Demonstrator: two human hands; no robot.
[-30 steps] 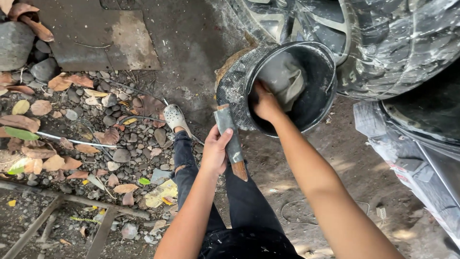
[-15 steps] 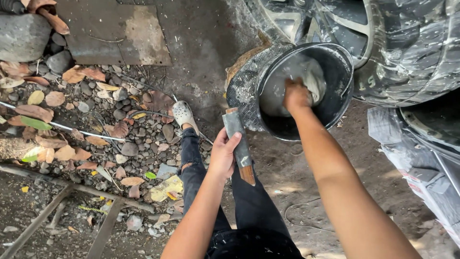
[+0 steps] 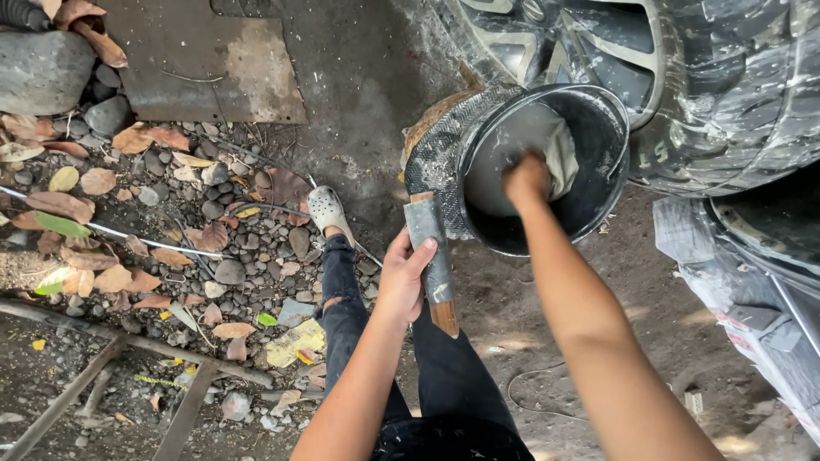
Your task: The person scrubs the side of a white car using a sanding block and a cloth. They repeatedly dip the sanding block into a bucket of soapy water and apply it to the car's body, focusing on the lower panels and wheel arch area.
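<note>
While only the head view is on record, it gives a clear look straight down at both forearms and the ground below.

Head view: the right hand (image 3: 527, 179) is sunk inside a dark metal bucket (image 3: 611, 183), fingers closed on a pale wet cloth (image 3: 564, 155) that is pressed against the inner wall. The grip appears clenched around the cloth, consistent with wiping or wringing it there; the fingertips themselves are hidden by the knuckles. The bucket sits on the dirt, tight against a wet vehicle tyre (image 3: 726, 94), which puts it within arm's reach of the wheel.

The left hand (image 3: 401, 277) grasps a flat grey block with a brown wooden end (image 3: 431, 256), thumb across its face and fingers wrapped behind. It is held upright and clear of the bucket, just beside the rim, so it stays off the ground while the other hand works. A patterned mat-like sheet (image 3: 431, 162) lies under the bucket's left edge.

Below the arms, a leg in dark torn trousers (image 3: 342, 316) extends forward, ending in a pale perforated shoe (image 3: 327, 209) planted on gravel and dry leaves (image 3: 102, 188). A flat rusted metal plate (image 3: 205, 60) lies well apart at the top, and crumpled plastic sheeting (image 3: 752, 299) lies at the right.
</note>
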